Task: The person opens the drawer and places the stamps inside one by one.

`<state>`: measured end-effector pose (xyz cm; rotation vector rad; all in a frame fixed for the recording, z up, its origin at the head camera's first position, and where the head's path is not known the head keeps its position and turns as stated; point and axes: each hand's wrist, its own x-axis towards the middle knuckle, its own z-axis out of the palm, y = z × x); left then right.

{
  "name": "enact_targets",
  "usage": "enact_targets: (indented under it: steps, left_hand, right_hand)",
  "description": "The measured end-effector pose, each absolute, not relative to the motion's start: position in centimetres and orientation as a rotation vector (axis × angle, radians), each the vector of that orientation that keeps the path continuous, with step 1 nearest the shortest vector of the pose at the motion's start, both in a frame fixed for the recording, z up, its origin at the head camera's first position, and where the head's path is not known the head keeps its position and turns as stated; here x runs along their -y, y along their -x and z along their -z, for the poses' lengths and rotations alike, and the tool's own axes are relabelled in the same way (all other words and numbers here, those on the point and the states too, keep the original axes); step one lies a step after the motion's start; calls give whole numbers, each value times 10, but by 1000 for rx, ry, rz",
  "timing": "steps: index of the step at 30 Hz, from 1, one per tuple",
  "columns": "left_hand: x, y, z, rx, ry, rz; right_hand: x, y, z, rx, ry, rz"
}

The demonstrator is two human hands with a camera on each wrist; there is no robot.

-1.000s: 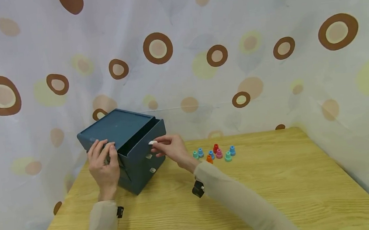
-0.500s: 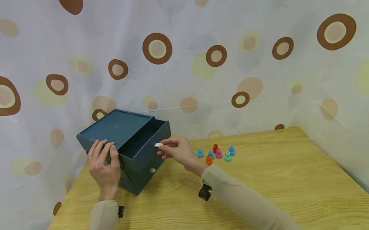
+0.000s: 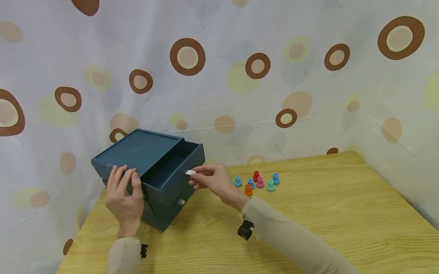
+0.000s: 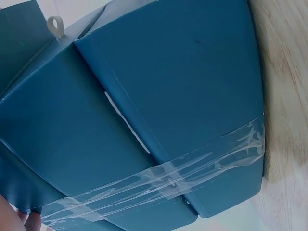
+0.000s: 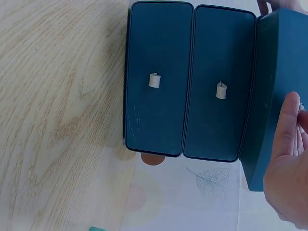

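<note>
Top drawer (image 3: 178,180), left of frame, further out than second ago! Right hand (image 3: 216,182) pinching white tab (image 3: 190,172); left hand (image 3: 124,201), fingers spread, against cabinet (image 3: 138,150).

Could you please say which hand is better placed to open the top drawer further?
Probably the right hand, pinching the pull tab of the top drawer; the left hand rests against the drawer cabinet.

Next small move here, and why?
I'd probably have the right hand let go of the white tab: the top drawer already stands partly open, with space showing behind its front. The right hand is also nearer the small colored pieces on the table than the left hand, which rests against the cabinet.
</note>
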<state>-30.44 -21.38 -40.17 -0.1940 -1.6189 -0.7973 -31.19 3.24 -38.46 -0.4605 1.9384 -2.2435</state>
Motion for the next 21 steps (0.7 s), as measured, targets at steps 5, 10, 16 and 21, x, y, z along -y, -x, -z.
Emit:
enact_targets:
  steps: [5,10,16,21]
  left_hand:
    - [213,302,402,1637,167,788]
    - [212,300,402,1638,169,787]
    - [214,302,399,1617,183,789]
    - [213,302,398,1630,183,771]
  right_hand:
    - [-33,311,386,-1943,469,2247]
    - [-33,311,388,-1946,461,2252]
    - [-34,309,386,-1947,467,2250]
    - [-38,309,386,-1951,477,2256]
